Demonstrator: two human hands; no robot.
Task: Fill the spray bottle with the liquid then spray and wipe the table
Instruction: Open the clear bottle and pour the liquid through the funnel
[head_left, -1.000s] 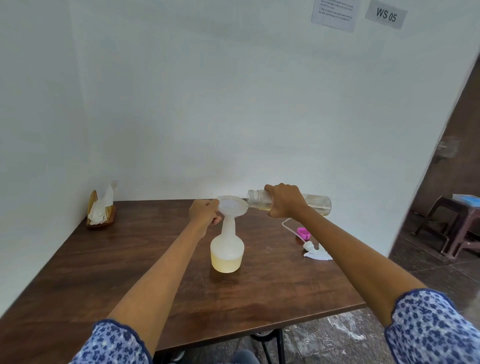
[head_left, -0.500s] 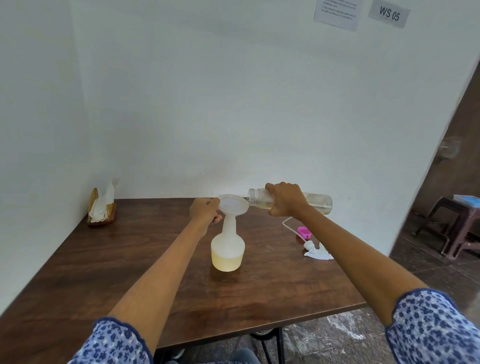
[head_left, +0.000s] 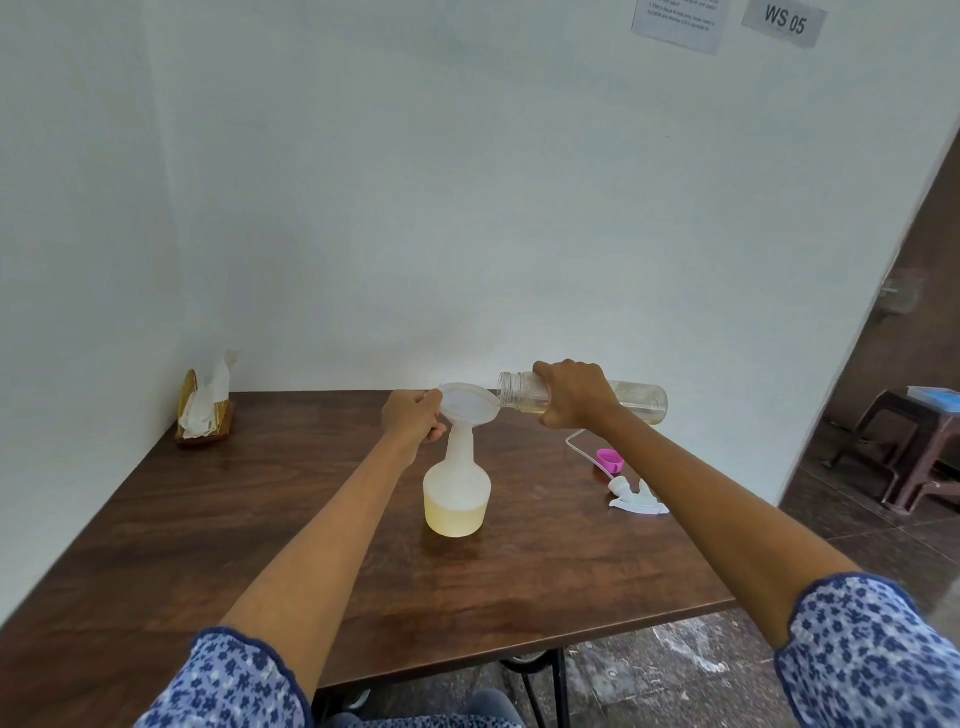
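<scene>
Filling the lower half of the view, a dark wood-grain counter (head_left: 218, 519) sits in a corner of plain white walls, with two paper notices (head_left: 727, 21) high on the right one (one reads "WS 05"). At the far left stands a napkin holder (head_left: 203, 410); off the right edge, a dim tiled floor and a stool (head_left: 904, 441). Mid-counter stands the spray bottle (head_left: 457, 488), pale yellow liquid in its base, a white funnel (head_left: 469, 405) seated in its neck. The left hand (head_left: 413, 421) pinches the funnel's rim; the right hand (head_left: 574, 395) is wrapped around a clear bottle (head_left: 639, 402) held nearly level — mouth at the funnel's edge. Near the right forearm lie a pink cap (head_left: 609, 460) and the spray head (head_left: 636, 500) with its tube. Against the earlier frames little differs — both hands keep the same grips, and the bottle's tilt looks unchanged.
</scene>
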